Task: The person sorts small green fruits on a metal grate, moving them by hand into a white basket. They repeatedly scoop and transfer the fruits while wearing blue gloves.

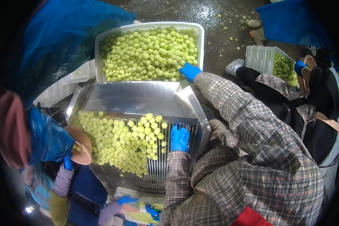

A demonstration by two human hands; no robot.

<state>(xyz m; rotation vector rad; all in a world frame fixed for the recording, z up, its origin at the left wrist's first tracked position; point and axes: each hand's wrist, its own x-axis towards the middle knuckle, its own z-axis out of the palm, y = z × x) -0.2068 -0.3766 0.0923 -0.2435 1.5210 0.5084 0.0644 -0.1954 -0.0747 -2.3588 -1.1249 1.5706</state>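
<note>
My left hand, in a blue glove, rests over the slatted metal bars of a stainless steel sorting chute. Its fingers point up the slope, slightly apart, with no fruit visible in them. Round pale green fruits spread across the bars to its left. My right hand, also gloved in blue, reaches over the near right corner of a large white plastic basket. Its fingertips are at the edge of the green fruits heaped inside; its grip is hidden. A smooth steel plate lies between basket and bars.
At the left, a co-worker's gloved hand holds a pinkish bowl with fruits. Another gloved hand is by the chute's lower end, near a fruit basket. To the right, a person sits beside stacked white baskets. Fruits litter the wet floor.
</note>
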